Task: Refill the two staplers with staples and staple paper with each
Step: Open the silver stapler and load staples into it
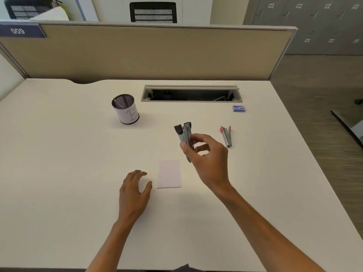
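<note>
My left hand (135, 190) hovers low over the desk (59, 154) with fingers loosely spread, holding nothing, just left of the paper (169, 174). Beyond the paper, my right hand (209, 158) pinches the black stapler (185, 137) between thumb and fingers, lifted off the desk, its top swung open. Farther right lies the red stapler (226, 136), also open. Farther still sit the staple box (239, 108) at right and a mesh cup (125, 108) at left.
</note>
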{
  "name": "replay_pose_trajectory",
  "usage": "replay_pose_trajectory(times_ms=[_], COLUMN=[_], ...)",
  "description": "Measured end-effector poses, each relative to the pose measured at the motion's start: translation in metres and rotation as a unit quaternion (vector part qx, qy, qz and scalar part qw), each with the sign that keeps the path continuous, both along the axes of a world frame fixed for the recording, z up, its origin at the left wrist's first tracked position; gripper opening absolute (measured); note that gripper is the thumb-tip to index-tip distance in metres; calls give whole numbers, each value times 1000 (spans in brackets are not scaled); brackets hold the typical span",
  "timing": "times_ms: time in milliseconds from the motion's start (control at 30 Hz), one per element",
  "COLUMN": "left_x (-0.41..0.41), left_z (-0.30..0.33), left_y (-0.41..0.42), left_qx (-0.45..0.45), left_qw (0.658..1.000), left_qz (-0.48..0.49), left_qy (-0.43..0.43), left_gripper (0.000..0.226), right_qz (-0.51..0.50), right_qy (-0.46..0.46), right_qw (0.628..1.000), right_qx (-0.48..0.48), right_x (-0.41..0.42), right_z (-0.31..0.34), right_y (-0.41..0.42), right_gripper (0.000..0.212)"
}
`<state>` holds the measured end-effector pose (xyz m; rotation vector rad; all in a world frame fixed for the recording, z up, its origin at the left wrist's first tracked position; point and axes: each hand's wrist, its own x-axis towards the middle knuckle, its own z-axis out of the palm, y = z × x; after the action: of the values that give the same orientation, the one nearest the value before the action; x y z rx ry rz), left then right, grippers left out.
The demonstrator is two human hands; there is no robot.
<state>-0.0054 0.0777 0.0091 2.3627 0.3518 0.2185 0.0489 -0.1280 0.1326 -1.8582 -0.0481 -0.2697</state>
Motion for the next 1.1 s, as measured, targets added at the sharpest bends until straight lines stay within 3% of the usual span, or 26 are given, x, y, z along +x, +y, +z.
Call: replay_pose_trajectory(times_ms=[267,433,567,800,1100], left_x=[-7,-19,-30,-35,-33], left_z=[70,137,175,189,199], left_y=[-34,-73,-109,-137,-136], left_qx=[-135,-221,-308,-383,-460], left_qw=[990,969,933,889,836], left_qz=[5,-68,-160,-231,-297], left_qy=[-27,-88,-95,-96,-32], left_gripper=[17,12,26,32,36], right_qz=[53,96,117,116,151], right_qy=[-8,-4,-5,5,89], right_qw=[998,991,986,981,953], right_qx=[38,88,121,156,248], right_x=[-52,-77,-87,-98,-105], right_z=[31,45,50,56,67], right_y=[-37,-50,-56,-62,-68], right_gripper=[16,17,17,36,39])
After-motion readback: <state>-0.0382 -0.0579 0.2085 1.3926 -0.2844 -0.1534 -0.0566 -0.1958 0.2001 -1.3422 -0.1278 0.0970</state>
